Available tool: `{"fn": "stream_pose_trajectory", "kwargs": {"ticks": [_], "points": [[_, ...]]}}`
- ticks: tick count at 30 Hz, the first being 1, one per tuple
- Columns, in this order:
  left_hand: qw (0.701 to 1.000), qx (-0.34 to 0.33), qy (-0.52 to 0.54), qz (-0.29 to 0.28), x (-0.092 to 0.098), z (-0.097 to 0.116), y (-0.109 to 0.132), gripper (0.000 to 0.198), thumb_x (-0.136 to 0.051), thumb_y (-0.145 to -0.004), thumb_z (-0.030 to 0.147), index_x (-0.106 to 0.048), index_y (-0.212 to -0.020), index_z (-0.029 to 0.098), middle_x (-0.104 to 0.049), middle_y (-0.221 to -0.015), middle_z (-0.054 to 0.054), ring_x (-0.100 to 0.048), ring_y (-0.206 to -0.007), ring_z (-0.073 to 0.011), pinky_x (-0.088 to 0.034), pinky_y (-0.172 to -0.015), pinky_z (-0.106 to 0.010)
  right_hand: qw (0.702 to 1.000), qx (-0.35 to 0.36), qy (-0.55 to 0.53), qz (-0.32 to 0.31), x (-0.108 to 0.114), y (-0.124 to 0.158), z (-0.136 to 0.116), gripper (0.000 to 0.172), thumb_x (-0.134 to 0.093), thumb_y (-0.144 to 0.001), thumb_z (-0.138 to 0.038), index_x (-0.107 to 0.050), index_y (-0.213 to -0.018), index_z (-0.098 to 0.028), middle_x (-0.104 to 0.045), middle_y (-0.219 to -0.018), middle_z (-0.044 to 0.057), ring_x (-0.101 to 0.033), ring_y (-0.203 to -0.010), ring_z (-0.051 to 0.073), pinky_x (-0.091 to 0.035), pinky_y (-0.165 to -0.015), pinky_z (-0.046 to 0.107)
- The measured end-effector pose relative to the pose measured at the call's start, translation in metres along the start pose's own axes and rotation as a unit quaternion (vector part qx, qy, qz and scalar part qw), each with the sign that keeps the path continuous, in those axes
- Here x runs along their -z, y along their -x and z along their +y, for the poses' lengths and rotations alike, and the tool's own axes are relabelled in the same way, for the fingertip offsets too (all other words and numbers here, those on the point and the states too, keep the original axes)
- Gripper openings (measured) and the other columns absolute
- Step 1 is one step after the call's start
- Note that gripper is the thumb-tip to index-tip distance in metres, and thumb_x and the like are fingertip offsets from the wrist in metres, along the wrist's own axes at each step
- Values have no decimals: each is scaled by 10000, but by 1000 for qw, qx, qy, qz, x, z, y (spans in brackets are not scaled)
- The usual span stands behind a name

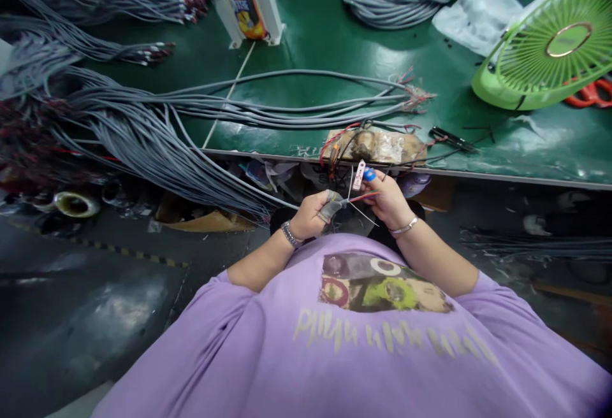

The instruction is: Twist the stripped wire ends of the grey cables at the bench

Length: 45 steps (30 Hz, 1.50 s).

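One grey cable (285, 203) in left fingers (331, 206)

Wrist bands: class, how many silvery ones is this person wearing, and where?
2: a linked band at the wrist of the left hand, which holds a grey cable; a slimmer bracelet at the wrist of the right hand.

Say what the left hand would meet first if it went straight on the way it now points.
Setting aside the wires fanning out ahead of it, the left hand would probably meet the right hand first; how closely the two line up in depth is unclear.
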<state>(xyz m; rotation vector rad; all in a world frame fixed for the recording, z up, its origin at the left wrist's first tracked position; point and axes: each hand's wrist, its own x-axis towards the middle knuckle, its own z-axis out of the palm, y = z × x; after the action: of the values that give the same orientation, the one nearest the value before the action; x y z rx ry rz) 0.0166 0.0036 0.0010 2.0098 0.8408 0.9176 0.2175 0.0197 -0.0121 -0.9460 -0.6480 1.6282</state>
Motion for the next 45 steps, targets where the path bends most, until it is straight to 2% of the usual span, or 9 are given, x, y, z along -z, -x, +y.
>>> {"fn": "stream_pose_trajectory", "kwargs": {"ticks": [3, 7, 9, 14, 19, 21, 31, 39, 45], "points": [[1000, 3, 2, 19, -3, -4, -3, 409, -476, -985, 517, -633, -905, 148, -565, -598, 23, -510, -517, -81, -446, -552, -210, 999, 31, 7, 37, -5, -2, 5, 562, -850, -634, -612, -492, -678, -181, -444, -507, -74, -269, -390, 15, -151, -357, 152], [1000, -18, 0, 11, -5, -5, -4, 388, -492, -981, 500, -648, -911, 151, -617, -674, -8, -586, -623, -103, -497, -642, -230, 999, -24, -3, -30, -12, -3, 5, 596, -754, -676, -724, -506, -676, -182, -477, -525, -54, -249, -381, 21, -144, -348, 174], [1000, -18, 2, 7, -5, -4, -3, 382, -485, -986, 489, -651, -909, 153, -630, -697, -20, -611, -661, -112, -511, -663, -235, 999, -28, -4, -38, -14, -2, 4, 598, -729, -693, -739, -517, -666, -181, -469, -518, -51, -242, -384, 25, -147, -352, 188], [1000, -21, -6, 13, -2, -5, -1, 379, -486, -985, 486, -652, -905, 155, -639, -710, -28, -624, -681, -117, -520, -676, -237, 993, 95, 24, 60, -16, -1, 7, 593, -774, -657, -708, -491, -603, -190, -445, -526, -42, -359, -464, 57, -245, -402, 206], [999, -35, -15, -15, -4, -12, -2, 355, -487, -994, 452, -655, -914, 149, -652, -729, -30, -603, -652, -105, -503, -668, -228, 998, -40, -46, 9, -19, -5, 3, 595, -711, -703, -749, -574, -713, -170, -602, -642, 5, -356, -457, 43, -198, -383, 199], [999, -36, -16, -27, -6, -13, -2, 356, -482, -997, 445, -659, -916, 147, -657, -731, -31, -593, -637, -105, -496, -659, -230, 995, -69, -73, 11, -20, -6, 0, 585, -731, -706, -727, -582, -744, -163, -624, -661, 10, -340, -440, 29, -166, -372, 189], [997, -15, -40, -58, -7, -14, -1, 422, -445, -995, 489, -662, -876, 148, -650, -736, -30, -574, -657, -116, -481, -650, -232, 990, -84, -108, 13, -22, -4, -2, 571, -753, -706, -702, -555, -748, -168, -582, -609, -14, -325, -414, 21, -153, -347, 172], [996, -40, 16, -74, 1, -2, -2, 362, -491, -993, 440, -659, -874, 143, -642, -702, -19, -551, -593, -92, -458, -598, -207, 980, -130, -150, 24, -22, -1, -3, 601, -637, -767, -766, -529, -732, -176, -573, -585, -15, -311, -390, 32, -158, -343, 158], [994, -49, 15, -95, 9, 8, 19, 367, -483, -995, 432, -655, -838, 148, -654, -698, -36, -573, -612, -103, -469, -601, -213, 978, -149, -148, 12, -10, 3, 2, 582, -648, -787, -733, -504, -729, -172, -554, -593, -27, -264, -390, 14, -113, -341, 121]]}}
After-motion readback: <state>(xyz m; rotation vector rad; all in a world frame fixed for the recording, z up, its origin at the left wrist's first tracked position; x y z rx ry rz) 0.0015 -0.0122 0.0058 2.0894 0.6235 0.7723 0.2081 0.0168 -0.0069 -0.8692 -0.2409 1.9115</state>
